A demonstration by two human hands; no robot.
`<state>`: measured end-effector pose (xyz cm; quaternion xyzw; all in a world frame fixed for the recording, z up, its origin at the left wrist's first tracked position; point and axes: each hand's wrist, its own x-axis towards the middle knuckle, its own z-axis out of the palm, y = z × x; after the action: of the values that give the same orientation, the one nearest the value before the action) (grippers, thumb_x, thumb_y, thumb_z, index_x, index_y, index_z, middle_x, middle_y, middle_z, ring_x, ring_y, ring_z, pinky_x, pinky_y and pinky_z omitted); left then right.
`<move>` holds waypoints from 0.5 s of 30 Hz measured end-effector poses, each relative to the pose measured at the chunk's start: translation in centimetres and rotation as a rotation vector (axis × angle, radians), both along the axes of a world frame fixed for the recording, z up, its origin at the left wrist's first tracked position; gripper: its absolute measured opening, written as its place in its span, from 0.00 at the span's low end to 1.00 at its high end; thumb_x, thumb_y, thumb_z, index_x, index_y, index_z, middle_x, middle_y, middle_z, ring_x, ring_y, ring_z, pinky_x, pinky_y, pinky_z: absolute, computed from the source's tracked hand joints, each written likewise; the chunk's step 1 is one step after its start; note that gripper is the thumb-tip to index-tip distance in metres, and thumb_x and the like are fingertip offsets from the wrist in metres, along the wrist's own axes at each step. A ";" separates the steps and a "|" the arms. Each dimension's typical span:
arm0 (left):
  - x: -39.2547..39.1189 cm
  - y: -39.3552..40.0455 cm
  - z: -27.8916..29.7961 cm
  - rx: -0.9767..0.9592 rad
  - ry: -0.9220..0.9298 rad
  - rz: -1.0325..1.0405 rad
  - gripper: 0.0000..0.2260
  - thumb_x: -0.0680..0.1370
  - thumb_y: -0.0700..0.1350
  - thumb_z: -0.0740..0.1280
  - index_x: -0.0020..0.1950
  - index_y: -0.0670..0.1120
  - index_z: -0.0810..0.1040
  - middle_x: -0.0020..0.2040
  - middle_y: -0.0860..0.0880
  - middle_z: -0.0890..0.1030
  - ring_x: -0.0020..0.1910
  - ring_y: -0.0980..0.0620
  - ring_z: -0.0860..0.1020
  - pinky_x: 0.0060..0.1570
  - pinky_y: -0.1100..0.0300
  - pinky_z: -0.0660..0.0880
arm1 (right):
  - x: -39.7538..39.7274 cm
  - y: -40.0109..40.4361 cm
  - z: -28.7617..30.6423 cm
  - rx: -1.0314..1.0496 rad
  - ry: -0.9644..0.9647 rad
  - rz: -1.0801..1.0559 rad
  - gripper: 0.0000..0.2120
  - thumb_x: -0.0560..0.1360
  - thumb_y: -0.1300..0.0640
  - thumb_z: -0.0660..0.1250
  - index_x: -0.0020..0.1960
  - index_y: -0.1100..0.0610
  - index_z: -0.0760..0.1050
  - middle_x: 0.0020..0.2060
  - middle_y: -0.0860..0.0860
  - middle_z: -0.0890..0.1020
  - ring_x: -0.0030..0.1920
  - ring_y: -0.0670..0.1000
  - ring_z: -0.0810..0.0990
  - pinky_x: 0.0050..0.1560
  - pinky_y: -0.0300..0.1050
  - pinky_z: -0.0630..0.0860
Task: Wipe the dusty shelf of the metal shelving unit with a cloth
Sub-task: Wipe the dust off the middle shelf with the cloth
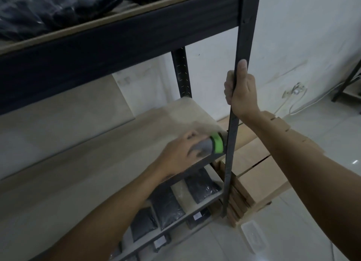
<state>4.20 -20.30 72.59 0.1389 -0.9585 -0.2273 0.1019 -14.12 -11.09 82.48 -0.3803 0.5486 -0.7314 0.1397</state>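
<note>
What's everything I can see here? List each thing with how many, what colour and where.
Shelving unit: one, black metal, filling the left and centre.
Shelf: one, pale and dusty, mid-height.
Cloth: one, grey with a green edge, on the shelf near the front right post.
Dark packets: several, black, on the shelf below; more on the top shelf.
Wooden boards: a stack, light brown, on the floor right of the unit.
Cable: white, along the wall.
Left hand: presses the cloth.
Right hand: grips the front post.

Grey-and-green cloth (210,145), black upright (237,96)
</note>
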 end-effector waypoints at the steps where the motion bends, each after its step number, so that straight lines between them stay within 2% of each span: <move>1: -0.7 -1.6 0.6 -0.005 0.027 0.078 0.22 0.84 0.44 0.61 0.78 0.53 0.66 0.69 0.50 0.70 0.60 0.50 0.75 0.62 0.52 0.76 | 0.0 0.0 0.0 0.006 0.001 -0.004 0.36 0.67 0.19 0.52 0.26 0.52 0.59 0.21 0.45 0.61 0.22 0.47 0.57 0.27 0.42 0.54; 4: -3.0 -6.2 1.2 -0.086 0.011 0.239 0.21 0.84 0.45 0.62 0.77 0.51 0.67 0.64 0.48 0.71 0.59 0.47 0.75 0.60 0.49 0.77 | 0.0 0.0 -0.1 0.031 0.019 -0.021 0.36 0.67 0.19 0.51 0.27 0.52 0.60 0.22 0.44 0.63 0.23 0.45 0.59 0.27 0.41 0.56; 6: -3.5 -6.9 0.3 -0.110 -0.034 0.246 0.21 0.84 0.47 0.62 0.77 0.51 0.67 0.63 0.47 0.72 0.60 0.46 0.75 0.58 0.49 0.76 | 0.0 0.1 -0.2 0.029 0.029 -0.018 0.36 0.67 0.19 0.51 0.27 0.53 0.61 0.22 0.45 0.63 0.23 0.46 0.60 0.27 0.41 0.56; 10: -1.6 -3.6 -1.2 -0.147 0.000 0.128 0.23 0.84 0.46 0.61 0.79 0.51 0.66 0.66 0.48 0.72 0.58 0.52 0.73 0.57 0.54 0.77 | -0.3 0.2 -0.5 0.024 0.044 -0.008 0.44 0.68 0.20 0.51 0.30 0.65 0.61 0.24 0.52 0.62 0.23 0.48 0.58 0.27 0.45 0.54; 12: -0.2 -0.9 -1.3 -0.158 0.004 0.095 0.23 0.84 0.46 0.59 0.79 0.53 0.64 0.67 0.49 0.71 0.57 0.55 0.72 0.55 0.58 0.76 | -0.3 0.3 -0.5 0.014 0.055 0.002 0.45 0.69 0.20 0.51 0.30 0.66 0.60 0.24 0.54 0.60 0.23 0.50 0.57 0.27 0.46 0.54; 15: 1.9 2.2 -1.1 -0.082 -0.051 -0.032 0.24 0.83 0.43 0.61 0.79 0.54 0.65 0.68 0.51 0.70 0.61 0.55 0.71 0.58 0.60 0.74 | -0.3 0.3 -0.4 0.005 0.056 0.012 0.46 0.69 0.20 0.52 0.30 0.67 0.58 0.25 0.58 0.60 0.24 0.53 0.56 0.27 0.49 0.52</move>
<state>6.08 -18.10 71.46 0.1249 -0.9713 -0.1860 0.0795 -14.46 -10.80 82.12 -0.4035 0.5519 -0.7181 0.1299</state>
